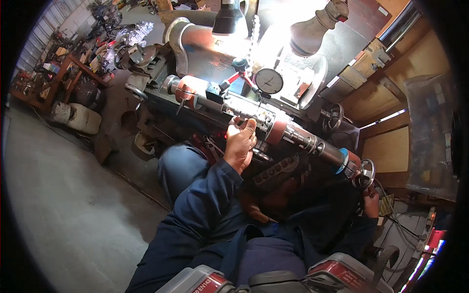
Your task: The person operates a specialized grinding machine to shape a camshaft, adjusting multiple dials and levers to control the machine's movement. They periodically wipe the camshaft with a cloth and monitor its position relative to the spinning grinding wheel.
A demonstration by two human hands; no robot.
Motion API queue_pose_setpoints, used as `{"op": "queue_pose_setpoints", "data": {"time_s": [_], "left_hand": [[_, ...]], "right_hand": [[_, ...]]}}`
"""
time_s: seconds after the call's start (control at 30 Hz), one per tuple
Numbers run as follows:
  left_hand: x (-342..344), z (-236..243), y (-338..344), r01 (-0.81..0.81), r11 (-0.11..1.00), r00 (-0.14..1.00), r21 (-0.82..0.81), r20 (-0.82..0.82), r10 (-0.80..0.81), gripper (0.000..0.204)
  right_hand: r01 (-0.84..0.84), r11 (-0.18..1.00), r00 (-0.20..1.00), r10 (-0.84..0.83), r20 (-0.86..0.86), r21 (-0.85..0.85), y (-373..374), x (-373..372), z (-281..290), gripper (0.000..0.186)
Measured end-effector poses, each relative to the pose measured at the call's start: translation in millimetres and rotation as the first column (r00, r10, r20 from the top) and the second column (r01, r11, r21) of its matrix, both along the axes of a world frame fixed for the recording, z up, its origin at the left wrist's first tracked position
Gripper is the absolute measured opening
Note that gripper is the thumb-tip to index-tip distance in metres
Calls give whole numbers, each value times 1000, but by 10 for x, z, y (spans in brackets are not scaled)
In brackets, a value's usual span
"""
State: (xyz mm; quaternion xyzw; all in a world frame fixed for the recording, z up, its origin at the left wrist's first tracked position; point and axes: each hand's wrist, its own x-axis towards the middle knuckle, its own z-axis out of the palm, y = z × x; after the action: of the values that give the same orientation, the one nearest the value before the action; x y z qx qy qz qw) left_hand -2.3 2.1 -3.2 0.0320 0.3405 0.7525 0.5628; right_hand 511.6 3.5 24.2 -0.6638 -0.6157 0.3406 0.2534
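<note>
A long metal spindle (pixel 234 111) runs across a machine, from upper left to lower right. My left hand (pixel 240 144) reaches up to its middle, thumb and fingers closed together against the underside. What lies between the fingertips is too small to make out. A round dial gauge (pixel 269 81) on a jointed red-and-black stand (pixel 239 75) stands just behind, its stem pointing down toward the spindle. At the far right end, my right hand (pixel 371 204) is at the lower rim of a small metal handwheel (pixel 365 175). The fingers appear curled round the rim, partly in shadow.
Red-brown collars (pixel 278 128) sit along the spindle. A bright lamp (pixel 229 22) glares over the machine. My knee (pixel 181 168) is close to the machine's front. Wooden panels (pixel 386 146) stand at right, cables (pixel 400 229) below. Metal parts (pixel 139 34) crowd the far left floor.
</note>
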Motion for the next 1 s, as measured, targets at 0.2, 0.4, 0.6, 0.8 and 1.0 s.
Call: {"op": "queue_pose_setpoints", "data": {"time_s": [0.2, 0.4, 0.6, 0.8, 1.0], "left_hand": [[3, 2, 7, 19, 999, 998, 34, -55, -17, 26], [-6, -11, 6, 20, 999, 999, 39, -38, -18, 31], [-5, -6, 8, 24, 999, 1000, 21, -3, -24, 39], [-10, -2, -3, 28, 1000, 1000, 10, 10, -28, 36], [-16, -39, 4, 22, 1000, 1000, 19, 3, -23, 35]], "right_hand": [[-55, 996, 972, 71, -224, 77, 111, -381, 457, 32], [83, 994, 965, -62, -254, 72, 413, -314, 418, 37], [155, 980, 956, -117, -270, 123, 662, -251, 205, 40], [145, 983, 965, -115, -235, 113, 806, -177, 56, 44], [59, 997, 911, -72, -406, -43, 936, -153, -123, 40]]}}
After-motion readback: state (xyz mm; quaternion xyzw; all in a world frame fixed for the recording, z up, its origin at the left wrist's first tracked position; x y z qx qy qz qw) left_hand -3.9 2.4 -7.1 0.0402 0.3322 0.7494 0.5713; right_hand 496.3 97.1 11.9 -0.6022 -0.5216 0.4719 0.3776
